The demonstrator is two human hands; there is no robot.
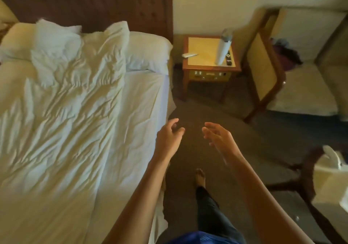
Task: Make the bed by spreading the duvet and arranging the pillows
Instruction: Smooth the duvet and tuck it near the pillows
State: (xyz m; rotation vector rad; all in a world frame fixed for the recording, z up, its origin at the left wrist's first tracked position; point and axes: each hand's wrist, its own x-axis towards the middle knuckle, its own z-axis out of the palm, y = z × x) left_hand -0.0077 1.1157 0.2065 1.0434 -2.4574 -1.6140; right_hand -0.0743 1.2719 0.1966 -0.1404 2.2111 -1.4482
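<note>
Currently both hands are held over the carpet (207,108), just off the bed's long edge on the person's side, and nothing is gripped by either. The left hand (170,136) is seen empty, its fingers loosely curled, just beside the mattress edge. The right hand (219,138) is likewise empty, with fingers spread and slightly bent, further out over the floor.

The duvet (71,100) lies to the left of both hands, heavily rumpled, with its long axis running from the foot of the bed up toward the headboard (94,3). Its nearer edge stops short of the bed's edge, so a strip of bare sheet (139,100) is left uncovered between it and the left hand. At the head end the duvet is bunched up against the headboard. The near pillow (148,52) lies uncovered at the head corner beside the nightstand (211,68). The far pillow (13,40) is overlapped by the duvet at the opposite head corner.

The left hand is judged the nearer, so the duvet's near edge would likely be reached by it first, across the bare strip, and drawn toward the person's side. Open carpet is available for stepping along the bed. The nightstand and the armchair (267,70) stand well apart from the hands. The tall white canister (224,46) on the nightstand could be knocked if the near pillow were swung wide.
</note>
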